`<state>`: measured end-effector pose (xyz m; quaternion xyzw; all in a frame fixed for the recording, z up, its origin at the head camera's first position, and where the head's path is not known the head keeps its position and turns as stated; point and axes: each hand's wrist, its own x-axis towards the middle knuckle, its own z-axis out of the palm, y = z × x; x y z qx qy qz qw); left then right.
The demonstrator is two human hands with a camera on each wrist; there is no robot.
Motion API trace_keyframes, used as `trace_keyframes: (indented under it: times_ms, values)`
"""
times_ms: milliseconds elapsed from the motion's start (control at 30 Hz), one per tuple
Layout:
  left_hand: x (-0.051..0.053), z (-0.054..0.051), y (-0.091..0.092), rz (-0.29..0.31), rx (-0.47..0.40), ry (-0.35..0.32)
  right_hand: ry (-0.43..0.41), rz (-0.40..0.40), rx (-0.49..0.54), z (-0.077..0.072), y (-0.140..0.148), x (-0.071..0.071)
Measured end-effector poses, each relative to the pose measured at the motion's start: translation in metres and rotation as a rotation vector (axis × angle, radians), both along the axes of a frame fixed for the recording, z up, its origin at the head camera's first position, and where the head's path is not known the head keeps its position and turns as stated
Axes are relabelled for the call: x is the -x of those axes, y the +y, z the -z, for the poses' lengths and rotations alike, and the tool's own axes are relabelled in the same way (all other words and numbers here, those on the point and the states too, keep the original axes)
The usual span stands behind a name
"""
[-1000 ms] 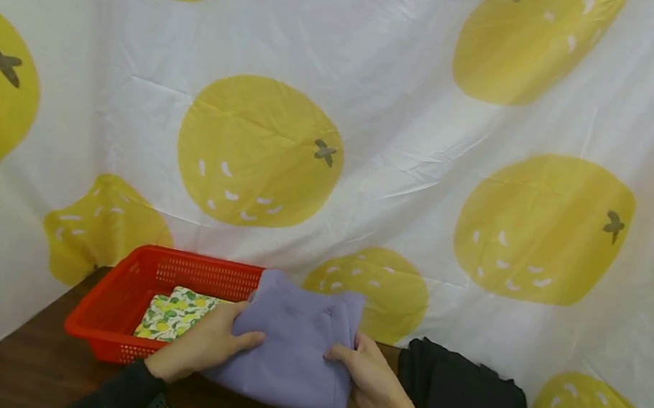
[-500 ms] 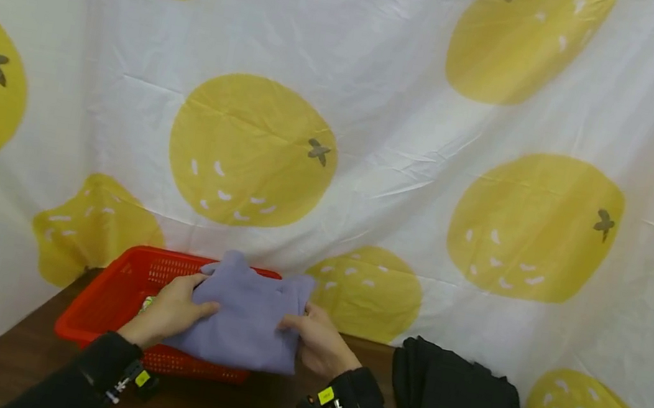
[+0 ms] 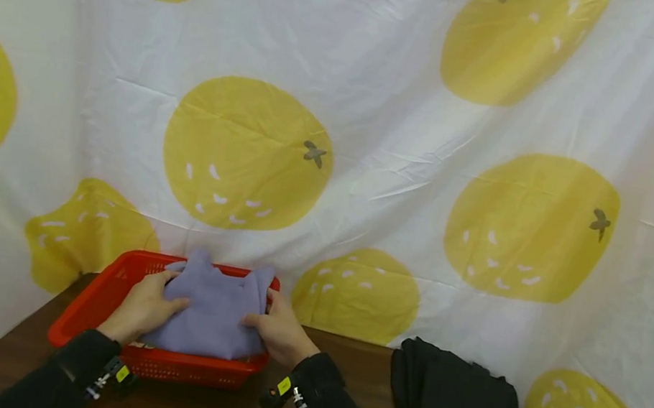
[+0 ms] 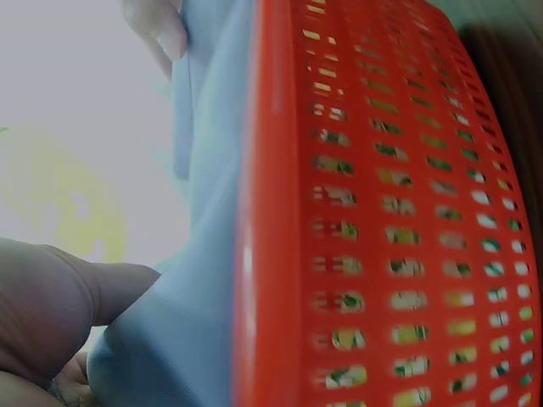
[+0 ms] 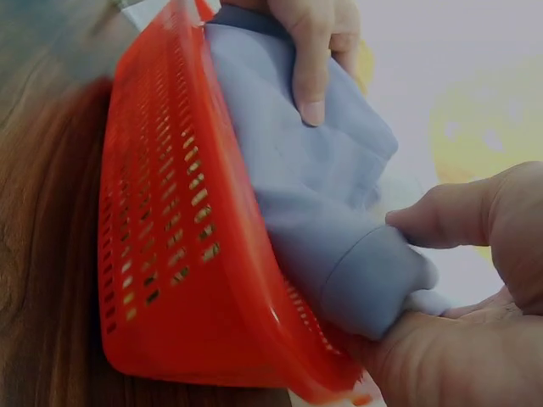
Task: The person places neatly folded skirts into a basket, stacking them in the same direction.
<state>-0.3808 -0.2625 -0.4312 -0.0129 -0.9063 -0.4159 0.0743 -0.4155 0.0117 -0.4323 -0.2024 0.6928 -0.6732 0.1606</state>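
A folded lavender cloth is held by both hands within the rim of the red basket. The left hand grips the cloth's left side, thumb on its front. On the opposite side, the right hand pinches the edge between thumb and fingers. In the right wrist view, the cloth leans over the basket's rim, gripped by the right hand. Patterned fabric shows through the holes of the basket in the left wrist view, beside the left hand.
A folded black cloth lies on the brown wooden table to the right. Behind the table hangs a white sheet printed with large yellow fruit.
Both hands have carried the lavender cloth leftward and down, from the basket's right side to inside its rim. The cloth now covers the patterned fabric in the head view.
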Motion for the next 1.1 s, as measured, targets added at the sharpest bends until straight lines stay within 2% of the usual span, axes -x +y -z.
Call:
trace_keyframes:
  times_ms: [133, 233, 267, 367, 433, 467, 500, 667, 733, 933, 1100]
  values:
    - [0.001, 0.006, -0.005, -0.014, 0.015, 0.006, 0.0, 0.023, -0.058, 0.001, -0.005, -0.003]
    - [0.007, 0.015, -0.011, -0.022, 0.028, 0.022, 0.01, 0.025, -0.113, 0.0, -0.005, -0.005]
    - [0.011, 0.021, -0.014, -0.024, 0.046, 0.033, 0.017, 0.03, -0.135, -0.001, -0.005, -0.005]
    - [0.03, 0.044, -0.027, -0.066, 0.139, 0.111, 0.063, 0.059, -0.209, -0.003, -0.003, -0.008]
    - [0.037, 0.055, -0.032, -0.095, 0.196, 0.152, 0.113, 0.08, -0.261, -0.004, 0.0, -0.01]
    - [0.038, 0.056, -0.032, -0.101, 0.218, 0.169, 0.144, 0.09, -0.288, -0.005, 0.002, -0.012]
    - [0.037, 0.055, -0.03, -0.106, 0.222, 0.177, 0.178, 0.095, -0.31, -0.005, 0.004, -0.013]
    - [0.006, 0.025, -0.004, -0.024, 0.196, 0.177, 0.307, 0.118, -0.349, -0.003, 0.018, -0.019]
    - [-0.003, 0.019, 0.005, -0.002, 0.188, 0.188, 0.351, 0.112, -0.333, -0.001, 0.023, -0.021]
    - [-0.016, 0.017, 0.027, 0.04, 0.157, 0.218, 0.44, 0.114, -0.304, 0.003, 0.04, -0.025]
    - [-0.025, 0.016, 0.044, 0.049, 0.149, 0.238, 0.453, 0.146, -0.285, 0.007, 0.055, -0.034]
